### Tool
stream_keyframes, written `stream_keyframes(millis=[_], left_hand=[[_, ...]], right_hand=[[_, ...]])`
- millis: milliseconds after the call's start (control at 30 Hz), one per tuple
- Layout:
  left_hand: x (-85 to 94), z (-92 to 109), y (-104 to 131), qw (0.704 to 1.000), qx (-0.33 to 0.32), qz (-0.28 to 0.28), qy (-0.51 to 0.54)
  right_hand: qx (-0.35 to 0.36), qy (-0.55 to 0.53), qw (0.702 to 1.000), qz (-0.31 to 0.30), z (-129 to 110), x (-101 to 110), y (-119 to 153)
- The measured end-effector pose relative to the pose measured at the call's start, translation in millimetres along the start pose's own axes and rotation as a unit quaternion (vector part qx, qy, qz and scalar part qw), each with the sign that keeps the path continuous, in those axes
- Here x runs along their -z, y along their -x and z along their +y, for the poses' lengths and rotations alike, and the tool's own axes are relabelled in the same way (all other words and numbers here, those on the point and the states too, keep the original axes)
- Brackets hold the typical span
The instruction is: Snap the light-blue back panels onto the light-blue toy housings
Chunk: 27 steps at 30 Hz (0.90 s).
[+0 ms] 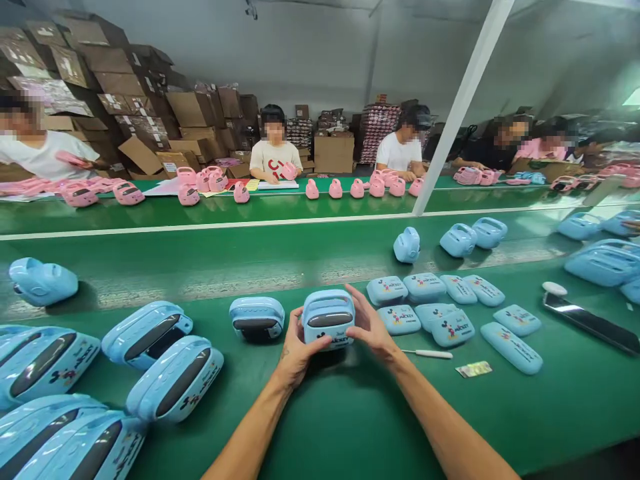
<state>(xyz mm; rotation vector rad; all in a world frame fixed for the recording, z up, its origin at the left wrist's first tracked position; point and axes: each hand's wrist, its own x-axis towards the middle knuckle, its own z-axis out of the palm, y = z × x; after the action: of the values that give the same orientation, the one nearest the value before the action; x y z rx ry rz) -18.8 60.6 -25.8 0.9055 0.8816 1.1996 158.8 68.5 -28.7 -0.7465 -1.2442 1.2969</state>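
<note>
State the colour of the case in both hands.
The case is light blue, shown in the head view.

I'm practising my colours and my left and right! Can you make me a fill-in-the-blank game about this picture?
1. The left hand and the right hand hold a case coloured light ____.
2. The rounded items in a row on the far bench are coloured ____.
3. The white-handled tool lies nearer to the person's ____ hand.
4. The table top under the hands is coloured ____.

Missing words: blue; pink; right; green.
</note>
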Motion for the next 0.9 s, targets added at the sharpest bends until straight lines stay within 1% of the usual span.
stream_keyframes(millis=[67,133,267,500,600,767,833,900], left_hand=[[-1.4,3.8,1.6,0.999,0.005,0.006,0.039],[-2.3,7.5,2.9,0.999,0.003,0.006,0.053],[-3.7,9.7,3.5,0.999,0.010,0.005,0.053],[-2.4,7.9,0.5,0.999,0.008,-0.005,0.043],[0.9,8.4,-1.0,1.000,-0.006,-0.017,0.013],[5.5,8.7,-3.3,0.993,-0.048,-0.042,-0.098],[5.4,8.1,-3.5,0.990,-0.061,-0.037,-0.118],[4.3,8.2,-2.4,0.988,-0.074,-0.028,-0.132]], right_hand=[[-0.020,-0.014,1.000,-0.010,8.3,-4.5,7.6],[-0.027,-0.013,1.000,-0.003,12.1,-8.1,11.3],[-0.034,-0.011,0.999,0.016,12.1,-10.5,11.5],[-0.027,-0.002,0.999,0.022,10.6,-10.9,12.8],[-0.009,0.005,1.000,0.019,8.7,-7.6,11.7],[0.016,0.029,0.999,0.006,2.1,2.4,9.4],[0.011,0.021,1.000,0.006,0.9,3.7,9.3],[-0.015,-0.015,1.000,0.002,0.9,2.3,10.1]])
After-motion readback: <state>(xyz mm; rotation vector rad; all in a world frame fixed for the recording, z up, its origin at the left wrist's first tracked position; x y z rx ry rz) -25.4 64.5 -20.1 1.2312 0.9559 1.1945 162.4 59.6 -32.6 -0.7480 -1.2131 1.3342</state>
